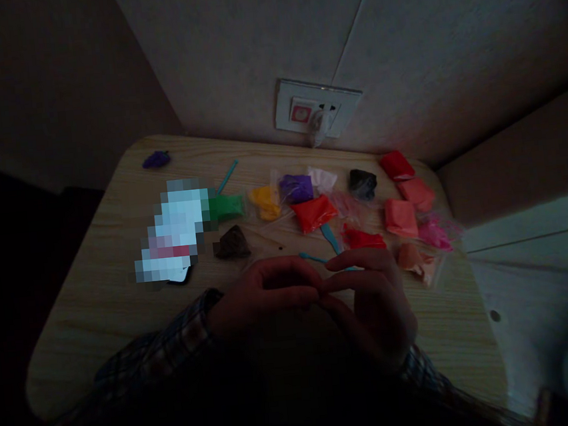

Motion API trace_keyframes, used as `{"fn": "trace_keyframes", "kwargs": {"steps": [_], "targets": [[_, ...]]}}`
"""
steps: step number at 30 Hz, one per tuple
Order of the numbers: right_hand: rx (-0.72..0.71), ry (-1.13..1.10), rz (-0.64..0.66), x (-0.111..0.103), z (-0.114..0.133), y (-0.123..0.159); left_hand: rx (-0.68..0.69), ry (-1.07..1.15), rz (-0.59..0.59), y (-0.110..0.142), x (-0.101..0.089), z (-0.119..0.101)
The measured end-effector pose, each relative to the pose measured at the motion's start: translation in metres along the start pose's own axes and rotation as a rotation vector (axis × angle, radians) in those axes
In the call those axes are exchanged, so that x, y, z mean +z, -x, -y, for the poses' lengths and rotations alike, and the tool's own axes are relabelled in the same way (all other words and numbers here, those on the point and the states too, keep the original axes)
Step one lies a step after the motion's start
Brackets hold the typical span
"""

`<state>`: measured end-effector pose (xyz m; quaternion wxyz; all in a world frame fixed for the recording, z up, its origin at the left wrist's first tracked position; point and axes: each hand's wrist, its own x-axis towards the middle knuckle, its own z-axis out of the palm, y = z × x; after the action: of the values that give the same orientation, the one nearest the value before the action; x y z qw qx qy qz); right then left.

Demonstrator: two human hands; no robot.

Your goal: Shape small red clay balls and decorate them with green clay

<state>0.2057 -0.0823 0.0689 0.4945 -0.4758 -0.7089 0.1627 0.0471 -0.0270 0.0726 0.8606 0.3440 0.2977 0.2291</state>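
My left hand [259, 292] and my right hand [380, 301] meet fingertip to fingertip above the front of the table. Both are closed in a pinch; what they hold, if anything, is too small and dark to make out. Just beyond them lie a thin blue plastic tool [313, 258] and a blue flat-bladed tool [330, 237]. Close by are a red clay packet [364, 237], an orange-red clay packet [315, 213] and a dark brown clay packet [232, 243].
On the wooden table [102, 257], a lit phone [177, 226] lies left, with a small purple piece [157, 159] behind it. Green [228, 206], yellow [265, 203], purple [296, 188], black [362, 184] and pink [401, 218] packets spread rightward. A socket [318, 110] is on the wall.
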Motion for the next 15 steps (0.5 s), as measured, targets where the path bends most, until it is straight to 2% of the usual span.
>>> {"fn": "trace_keyframes", "kwargs": {"steps": [15], "targets": [[0.017, -0.050, -0.023, -0.0002, -0.0018, 0.0017, 0.072, -0.024, 0.056, 0.0004, -0.0065, 0.0038]]}}
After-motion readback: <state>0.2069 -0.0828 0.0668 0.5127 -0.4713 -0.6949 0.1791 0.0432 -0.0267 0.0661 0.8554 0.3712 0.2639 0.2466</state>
